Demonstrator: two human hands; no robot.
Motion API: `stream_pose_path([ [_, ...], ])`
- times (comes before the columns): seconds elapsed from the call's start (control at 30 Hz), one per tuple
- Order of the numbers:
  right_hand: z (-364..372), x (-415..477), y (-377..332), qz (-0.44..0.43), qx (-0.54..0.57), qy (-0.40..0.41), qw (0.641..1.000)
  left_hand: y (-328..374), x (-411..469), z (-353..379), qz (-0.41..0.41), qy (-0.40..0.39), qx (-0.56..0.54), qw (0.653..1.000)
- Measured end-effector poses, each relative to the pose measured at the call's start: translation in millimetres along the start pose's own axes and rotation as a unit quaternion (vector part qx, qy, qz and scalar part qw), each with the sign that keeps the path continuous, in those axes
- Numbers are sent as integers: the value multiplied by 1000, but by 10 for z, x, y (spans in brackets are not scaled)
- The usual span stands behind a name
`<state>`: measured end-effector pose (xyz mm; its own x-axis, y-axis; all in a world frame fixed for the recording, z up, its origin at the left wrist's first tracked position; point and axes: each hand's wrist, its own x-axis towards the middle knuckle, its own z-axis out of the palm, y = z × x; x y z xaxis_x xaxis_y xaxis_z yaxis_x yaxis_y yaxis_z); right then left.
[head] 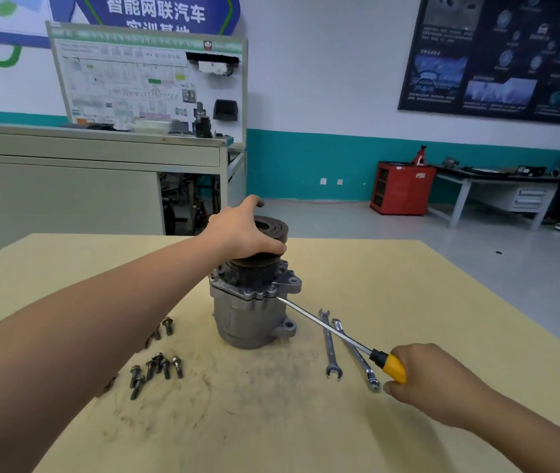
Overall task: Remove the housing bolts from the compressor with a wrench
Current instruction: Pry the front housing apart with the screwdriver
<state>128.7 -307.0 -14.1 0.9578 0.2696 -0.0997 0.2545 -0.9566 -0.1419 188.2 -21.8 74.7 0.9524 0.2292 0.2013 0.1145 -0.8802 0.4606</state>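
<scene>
**Cast metal upright, a blade at its seam**

The pale yellow table (408,285) carries everything. Near its middle stands the compressor (248,315), upright on its rear end with the black pulley (271,230) on top. It looks like heavy, rigid cast metal with a smooth, perhaps oily barrel. I judge it is best steadied from above by the pulley or by the lugged flange (289,285), not by the barrel wall.

The left hand (241,233) does just that: palm over the pulley, fingers curled down round its rim, thumb at the near edge. The right hand (435,380) is wrapped tight round the yellow handle of a screwdriver (326,327), whose tip touches the joint just under the flange.

Two wrenches (331,346) lie on the table beneath the shaft, in neither hand. A cluster of loose bolts (155,370) lies left of the compressor, with a few more by the left forearm, so most of the unbolting looks done.
</scene>
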Motion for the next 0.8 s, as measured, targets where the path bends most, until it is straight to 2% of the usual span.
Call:
stream_pose_path([
  [0.1,84,-28,-64,9,-113,111,987,-54,-31,-5,-5,5,5,1000],
  [0.2,152,-56,-131,-5,-174,130,976,-29,-32,22,-13,20,11,1000],
  [0.4,194,-41,-126,-7,-57,68,996,-34,-25,41,-17,14,22,1000],
  [0.53,159,-2,-93,-14,44,-5,999,-37,-12,27,-15,11,28,999],
  [0.67,76,-26,-99,-9,154,-95,983,-20,-4,25,-13,6,36,999],
  [0.8,-233,27,-63,-39,208,-182,960,-55,17,7,-28,-18,47,998],
])
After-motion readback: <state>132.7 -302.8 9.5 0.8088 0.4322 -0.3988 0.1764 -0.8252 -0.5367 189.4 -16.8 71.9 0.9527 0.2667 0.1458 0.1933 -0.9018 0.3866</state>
